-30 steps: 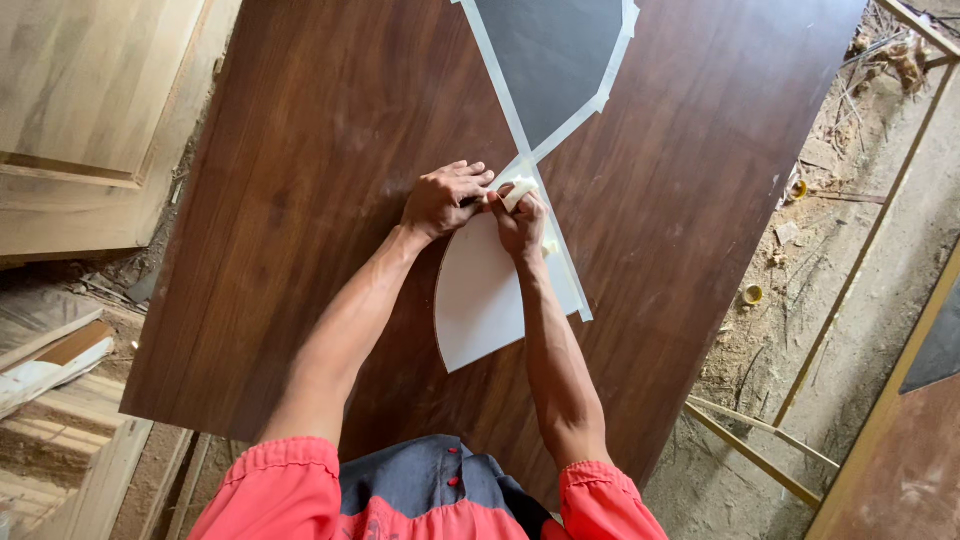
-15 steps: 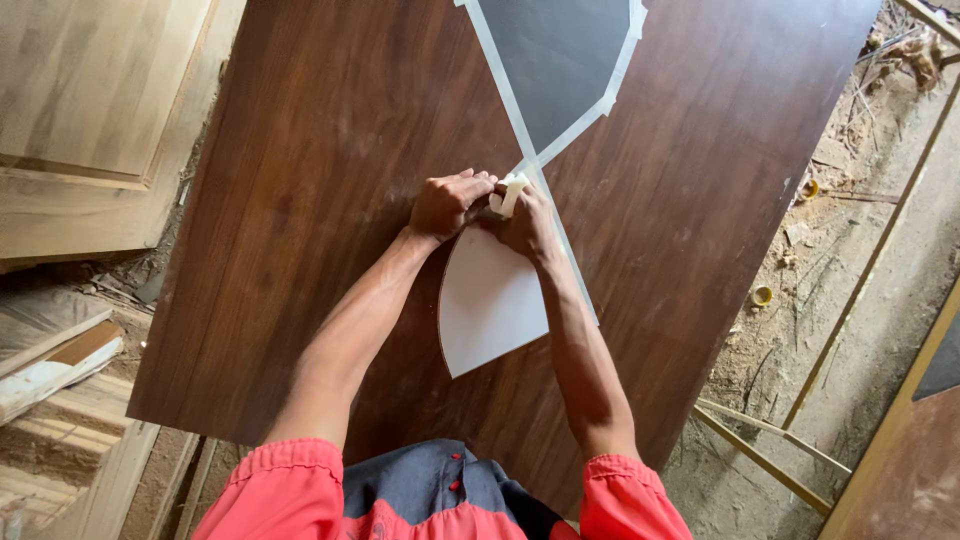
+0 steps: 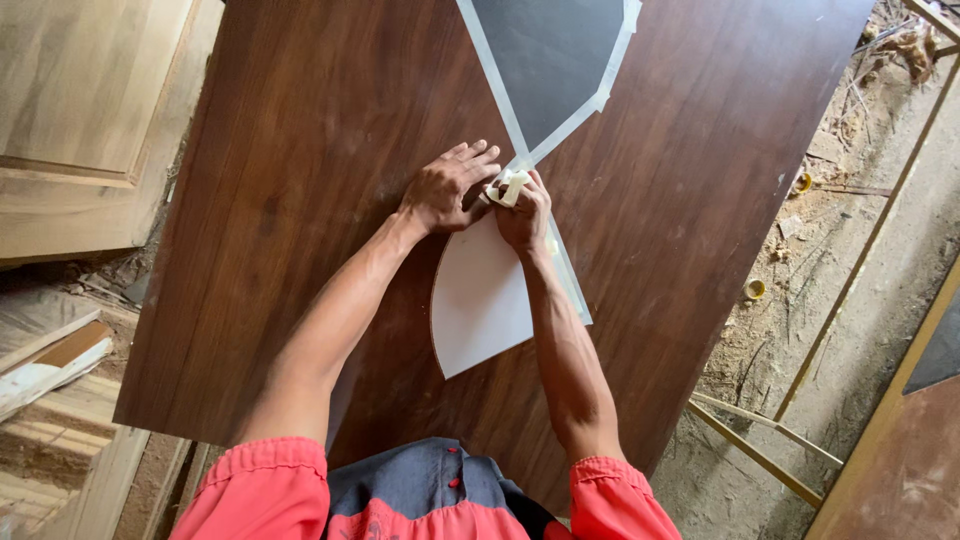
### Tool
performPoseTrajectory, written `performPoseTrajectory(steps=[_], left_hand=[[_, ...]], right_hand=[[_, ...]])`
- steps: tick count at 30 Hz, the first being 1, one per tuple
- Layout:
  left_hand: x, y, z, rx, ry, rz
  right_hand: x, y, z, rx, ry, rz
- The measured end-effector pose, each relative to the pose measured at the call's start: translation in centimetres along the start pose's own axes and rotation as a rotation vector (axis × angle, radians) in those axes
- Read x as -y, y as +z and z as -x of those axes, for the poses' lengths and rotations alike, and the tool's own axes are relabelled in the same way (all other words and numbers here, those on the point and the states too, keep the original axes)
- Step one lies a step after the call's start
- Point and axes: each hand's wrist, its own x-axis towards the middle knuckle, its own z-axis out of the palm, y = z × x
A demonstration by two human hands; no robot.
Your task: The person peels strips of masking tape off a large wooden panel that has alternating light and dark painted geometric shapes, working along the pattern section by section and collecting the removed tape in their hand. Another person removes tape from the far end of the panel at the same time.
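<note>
Nearest the camera are the person's red sleeves (image 3: 262,490), with both forearms reaching toward 12 o'clock over a dark brown wood panel (image 3: 300,200) that serves as the worktop. Between the forearms lies a white fan-shaped sheet (image 3: 485,305), its curved edge toward 7 o'clock and its point running up under the hands. The left hand (image 3: 445,190) rests palm down on the panel just left of that point, fingers stretched out and nearly flat, holding nothing that can be seen. The right hand (image 3: 522,212) is closed, its fingers pinched on a crumpled bunch of pale tape (image 3: 508,186) right at the sheet's tip, touching the left hand's fingers. A strip of the same tape runs along the sheet's right edge toward 5 o'clock. Beyond the hands, at 12 o'clock, a dark grey patch (image 3: 555,60) is outlined with tape on the panel. At 9 o'clock stands a light wooden door (image 3: 80,120); at 3 o'clock is dusty ground (image 3: 850,210) with thin yellow bars (image 3: 860,260).
</note>
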Motion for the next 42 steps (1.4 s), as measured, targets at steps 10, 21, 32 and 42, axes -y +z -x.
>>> performPoseTrajectory(steps=[10,21,32,42], left_hand=[[0.4,0.3,-1.1,0.085,0.005,0.064],[-0.5,0.4,-1.5,-0.115,0.052,-0.017],[0.0,0.5,-1.8,-0.145,-0.045,0.126],[0.3,-0.2,-2.2,0.053,-0.054,0.190]], right_hand=[[0.4,-0.2,0.3,-0.108,0.097,-0.085],[0.9,-0.6,0.4,-0.025,0.068,0.058],[0.5,0.6,0.0,-0.093,0.119,0.298],[-0.1,0.8,0.3,-0.218,0.209,0.216]])
